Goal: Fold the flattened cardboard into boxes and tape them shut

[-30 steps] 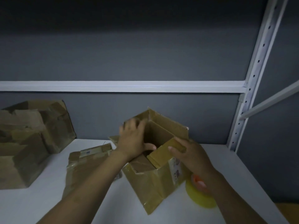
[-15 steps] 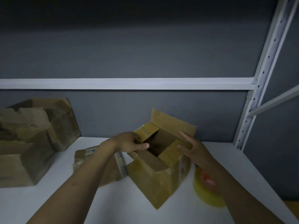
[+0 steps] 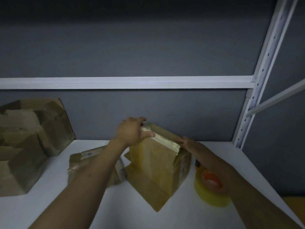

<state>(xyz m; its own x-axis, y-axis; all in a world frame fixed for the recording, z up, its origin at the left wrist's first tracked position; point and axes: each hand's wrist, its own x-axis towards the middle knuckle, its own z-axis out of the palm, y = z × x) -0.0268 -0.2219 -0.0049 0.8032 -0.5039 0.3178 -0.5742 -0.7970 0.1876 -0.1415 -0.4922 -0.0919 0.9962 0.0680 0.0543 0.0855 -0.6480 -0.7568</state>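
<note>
Box sits right under both grips, flaps folded down. The left grip clamps its far-left top corner, fingers curled over the edge and thumb on the near face. The right grip is flat with fingers straight, pressing on the right end of the top edge. It stands on the white shelf, one corner toward the person. The glossy strip along the top edge looks like tape; can't tell if the seam is sealed. Tape roll lies by the right wrist, not held. Flattened cardboard lies behind the left forearm, bigger crumpled boxes well off to the left. My read: top folded, taping likely left, one flat not yet folded.
</note>
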